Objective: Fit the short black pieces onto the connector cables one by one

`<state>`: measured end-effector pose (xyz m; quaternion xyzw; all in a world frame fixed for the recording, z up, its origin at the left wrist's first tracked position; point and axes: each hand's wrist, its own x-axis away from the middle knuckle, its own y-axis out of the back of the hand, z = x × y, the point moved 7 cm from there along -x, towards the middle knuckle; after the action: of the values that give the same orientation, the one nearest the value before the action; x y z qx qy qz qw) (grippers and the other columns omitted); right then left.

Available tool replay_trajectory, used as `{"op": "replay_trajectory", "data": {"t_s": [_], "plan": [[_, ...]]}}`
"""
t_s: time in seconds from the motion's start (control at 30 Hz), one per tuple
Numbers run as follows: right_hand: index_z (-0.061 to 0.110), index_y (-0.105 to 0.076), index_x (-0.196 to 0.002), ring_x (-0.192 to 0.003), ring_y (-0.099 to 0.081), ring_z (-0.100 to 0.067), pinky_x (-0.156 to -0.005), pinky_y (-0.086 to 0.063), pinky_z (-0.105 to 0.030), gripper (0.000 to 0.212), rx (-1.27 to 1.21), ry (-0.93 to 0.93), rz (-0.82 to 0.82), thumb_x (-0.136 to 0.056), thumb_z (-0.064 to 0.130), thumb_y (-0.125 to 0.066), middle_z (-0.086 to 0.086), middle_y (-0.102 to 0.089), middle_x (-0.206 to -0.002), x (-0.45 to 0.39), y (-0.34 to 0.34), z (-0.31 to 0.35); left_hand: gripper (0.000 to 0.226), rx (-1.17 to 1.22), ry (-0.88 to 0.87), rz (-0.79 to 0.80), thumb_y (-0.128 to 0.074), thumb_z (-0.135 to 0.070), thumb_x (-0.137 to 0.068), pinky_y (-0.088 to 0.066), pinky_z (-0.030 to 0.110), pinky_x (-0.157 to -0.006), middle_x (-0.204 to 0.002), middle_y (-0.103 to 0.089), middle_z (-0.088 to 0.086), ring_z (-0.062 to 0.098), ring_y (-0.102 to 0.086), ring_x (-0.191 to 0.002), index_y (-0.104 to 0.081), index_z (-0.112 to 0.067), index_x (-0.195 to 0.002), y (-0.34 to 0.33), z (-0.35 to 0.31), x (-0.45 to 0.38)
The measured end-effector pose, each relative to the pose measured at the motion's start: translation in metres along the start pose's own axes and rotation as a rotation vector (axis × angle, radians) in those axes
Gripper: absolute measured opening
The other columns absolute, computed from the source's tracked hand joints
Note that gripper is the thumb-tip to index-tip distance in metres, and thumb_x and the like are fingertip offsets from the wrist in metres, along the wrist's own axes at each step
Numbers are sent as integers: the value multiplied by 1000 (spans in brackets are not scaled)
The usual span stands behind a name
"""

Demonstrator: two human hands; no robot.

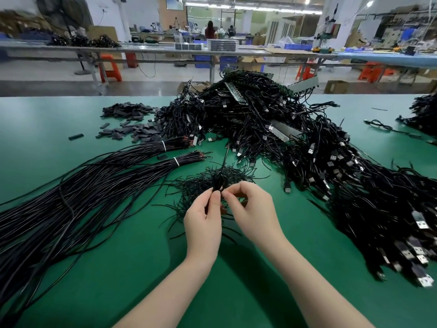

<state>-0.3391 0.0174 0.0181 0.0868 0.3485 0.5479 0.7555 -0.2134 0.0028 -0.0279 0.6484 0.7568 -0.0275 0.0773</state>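
My left hand [204, 221] and my right hand [251, 211] meet over the green table [118, 268], fingertips pinching a small black piece [218, 184] at the edge of a tangle of thin black ties [212, 178]. Whether a cable runs through the piece is hidden by my fingers. A heap of short black pieces [132, 124] lies at the far left. A large pile of connector cables with USB plugs [319, 162] fills the right side.
Two tied bundles of long black wires [82, 183] spread from the left edge toward the middle. Another cable heap [423, 112] sits at the far right edge. Beyond the table are benches, orange stools and people working.
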Motion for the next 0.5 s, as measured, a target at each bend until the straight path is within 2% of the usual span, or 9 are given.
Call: {"op": "replay_trajectory", "data": {"t_s": [0.1,0.2,0.27,0.3,0.33,0.4,0.5], "plan": [[32,-60,-73,-77,-59,3,-67,-42,-8,21,25,1,15,-89,20,-66,18,-65,-74,-1,5,-3,27,68,51,49,-54,-28,-99,-48,31,-102,-118,-69,5,11,-62,-112,-62,-24,-125,-6,2,0],[31,-62,-72,-69,-60,4,-61,-42,-6,19,-16,-39,24,-87,21,-68,17,-66,-69,-1,9,-4,23,102,88,77,-53,-27,-99,-52,25,-85,-95,-73,-3,7,-66,-91,-65,-18,-117,-9,3,-1],[24,-67,-76,-64,-63,1,-62,-47,-10,10,-206,-149,40,-83,23,-73,16,-69,-69,-1,9,-8,25,165,119,125,-51,-24,-101,-52,21,-76,-89,-74,0,7,-67,-82,-70,-10,-110,-13,-1,-3],[22,-70,-78,-64,-65,-2,-65,-52,-16,7,-307,-214,48,-81,24,-77,12,-72,-70,-1,10,-11,24,210,132,156,-50,-22,-102,-53,19,-72,-89,-75,3,9,-67,-80,-72,-10,-104,-14,-5,-3],[20,-72,-80,-65,-67,-6,-68,-55,-22,9,-373,-257,48,-79,24,-79,7,-73,-71,-2,11,-12,25,229,138,183,-51,-21,-102,-51,17,-65,-85,-75,3,8,-66,-76,-74,-13,-98,-15,-10,-4],[16,-74,-80,-64,-66,-6,-67,-55,-23,8,-444,-292,39,-77,20,-80,2,-74,-71,-4,18,-11,27,199,149,244,-52,-26,-101,-44,14,-55,-73,-69,-7,5,-65,-69,-75,-22,-87,-16,-20,-5],[10,-73,-79,-59,-66,-9,-62,-53,-20,5,-574,-281,50,-78,10,-78,-3,-73,-68,-7,26,-5,29,191,176,304,-54,-33,-99,-41,14,-53,-71,-66,-11,6,-62,-69,-76,-32,-79,-17,-31,-4]]}}
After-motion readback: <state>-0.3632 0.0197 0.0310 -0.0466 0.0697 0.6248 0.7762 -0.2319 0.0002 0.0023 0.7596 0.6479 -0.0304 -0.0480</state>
